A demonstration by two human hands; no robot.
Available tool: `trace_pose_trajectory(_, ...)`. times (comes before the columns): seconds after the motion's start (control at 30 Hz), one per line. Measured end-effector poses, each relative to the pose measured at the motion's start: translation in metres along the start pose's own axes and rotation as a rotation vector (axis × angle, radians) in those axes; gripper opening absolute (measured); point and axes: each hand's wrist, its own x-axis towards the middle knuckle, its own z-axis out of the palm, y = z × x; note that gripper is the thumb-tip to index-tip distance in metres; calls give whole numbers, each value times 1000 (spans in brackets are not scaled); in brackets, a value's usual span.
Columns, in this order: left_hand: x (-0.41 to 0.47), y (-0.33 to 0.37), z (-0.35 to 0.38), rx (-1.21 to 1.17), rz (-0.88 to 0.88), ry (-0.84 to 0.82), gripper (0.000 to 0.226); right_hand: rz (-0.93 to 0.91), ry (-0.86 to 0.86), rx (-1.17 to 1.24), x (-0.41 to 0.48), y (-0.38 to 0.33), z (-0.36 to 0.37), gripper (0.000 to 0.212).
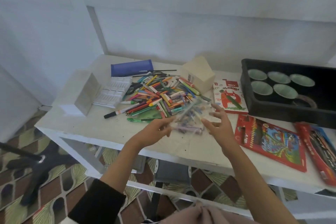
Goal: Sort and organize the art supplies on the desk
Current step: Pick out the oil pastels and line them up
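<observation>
A heap of crayons, markers and pencils (160, 94) lies in the middle of the white desk (94, 129). In front of the heap, my left hand (156, 131) pinches the left edge of a clear plastic bag of crayons (189, 118), which is blurred by motion. My right hand (218, 122) hovers at the bag's right side with fingers spread; whether it touches the bag is unclear. An oil pastels box (229, 96), a red coloured pencil pack (269, 140) and another red pack (318, 152) lie to the right.
A black tray (291, 112) with several green bowls sits at the far right. A blue pencil case (131, 67), a beige box (198, 74), a white plastic insert (114, 91) and an open white box (81, 92) stand behind and left of the heap. A black stand is on the floor at left.
</observation>
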Motion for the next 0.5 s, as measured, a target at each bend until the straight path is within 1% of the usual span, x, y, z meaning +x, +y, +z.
trace_pose_trajectory(0.07,0,0,-3,16,28,-62,39,-37,-7,-34,-1,-1,-1,55)
trace_pose_trajectory(0.1,0,0,-3,23,45,-82,39,-41,-37,-56,-2,-2,-2,50)
trace_pose_trajectory(0.2,0,-3,-3,17,76,-64,37,14,-154,-91,-5,-1,0,34)
trace_pose_trajectory(0.27,0,-7,-4,-17,59,1,35,44,-125,-54,-7,2,5,27)
trace_pose_trajectory(0.33,-1,-11,-6,-58,47,75,35,74,-41,6,-9,7,10,23)
trace_pose_trajectory(0.4,-6,-17,-9,-61,42,95,49,117,20,96,-12,11,15,19)
trace_pose_trajectory(0.5,-16,-29,-13,11,11,39,80,181,69,184,-17,15,24,15)
